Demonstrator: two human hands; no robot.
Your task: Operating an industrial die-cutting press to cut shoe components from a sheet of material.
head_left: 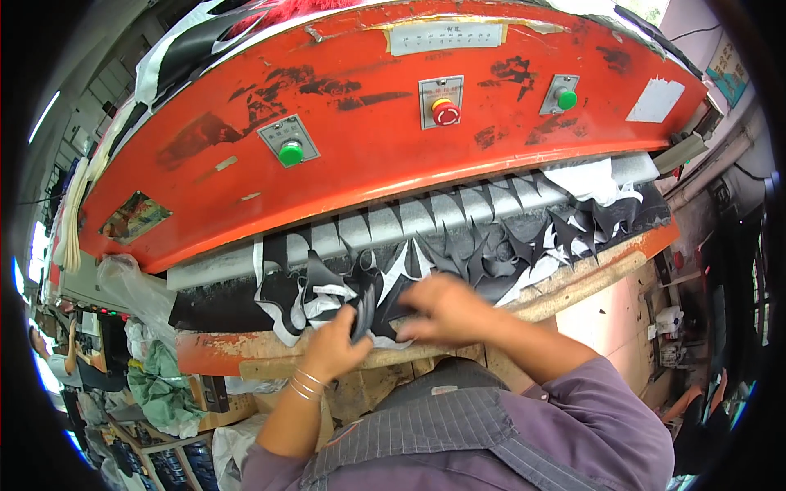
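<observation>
My left hand (332, 348), with thin bangles at its wrist, is closed on a small stack of dark cut pieces (365, 311) over the machine's front edge. Close by on the right is my right hand (446, 309), slightly blurred, its thumb and fingers apart with nothing visible between them. Beneath and beyond both hands, black-and-white sheet scrap (483, 262) with pointed cut-out edges lies crumpled on the black bed (217, 307). Whether the right fingertips touch the scrap, I cannot tell.
A red-orange machine beam (352, 147) spans the far side, bearing a green button (291, 153), a red knob (445, 112) and another green button (566, 99). A worn wooden edge (573, 286) runs along the bed's front. Green plastic sacking (164, 385) lies at lower left.
</observation>
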